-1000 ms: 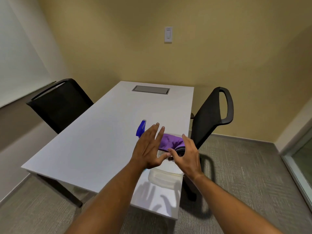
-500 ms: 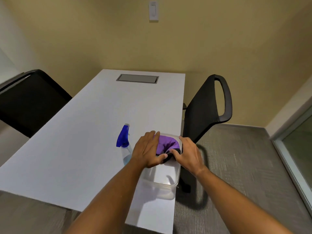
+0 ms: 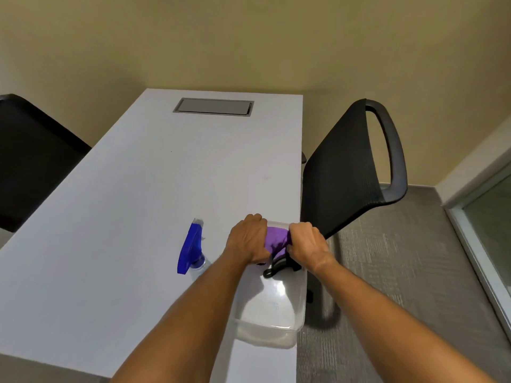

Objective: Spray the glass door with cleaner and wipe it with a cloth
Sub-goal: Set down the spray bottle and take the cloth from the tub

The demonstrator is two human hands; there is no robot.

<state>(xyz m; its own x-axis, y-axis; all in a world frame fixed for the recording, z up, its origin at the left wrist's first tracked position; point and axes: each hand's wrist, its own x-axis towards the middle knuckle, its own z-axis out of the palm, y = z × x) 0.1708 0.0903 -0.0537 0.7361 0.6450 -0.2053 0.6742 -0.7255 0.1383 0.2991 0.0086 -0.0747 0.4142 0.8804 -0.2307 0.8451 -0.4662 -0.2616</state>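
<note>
Purple cloth [image 3: 273, 240] — gripped between left hand [image 3: 249, 237] at 9 o'clock and right hand [image 3: 307, 241] at 3 o'clock, fingers curled — over clear bin [image 3: 276, 322].

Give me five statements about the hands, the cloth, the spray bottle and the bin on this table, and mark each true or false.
1. Both hands grip the purple cloth. True: the left hand and the right hand each hold one side of it.
2. The spray bottle is in the left hand. False: it stands untouched on the table, left of that hand.
3. The cloth is over the clear plastic bin. True.
4. The bin sits at the table's left edge. False: it is at the right edge.
5. The bottle's trigger head is red. False: it is blue.
</note>
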